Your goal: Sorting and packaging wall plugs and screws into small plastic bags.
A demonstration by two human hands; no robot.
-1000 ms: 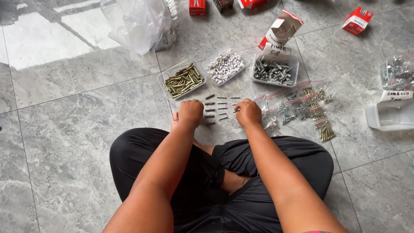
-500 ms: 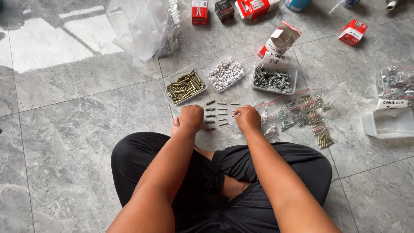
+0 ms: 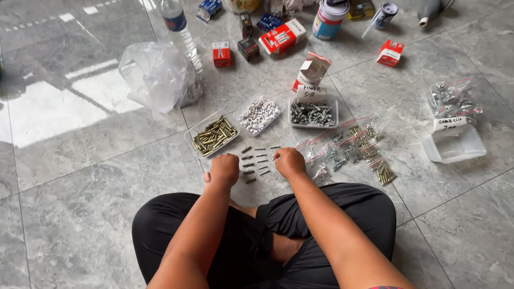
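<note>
While the small dark screws (image 3: 256,159) are laid out in short rows on the grey marble-patterned floor tiles (image 3: 96,176), just in front of the crossed legs, the spacing is best kept even and each piece set parallel to its neighbours, so that none is nudged out of line. The right hand (image 3: 289,162) is curled at the right edge of the rows, and one screw appears to be pinched at its fingertips. The left hand (image 3: 224,169) is clenched into a loose fist beside the rows; whether anything is held inside it cannot be told. Both forearms are stretched forward from the lap, wrists low. Behind the rows, a clear plastic tray of brass-coloured screws (image 3: 213,135) is set.
</note>
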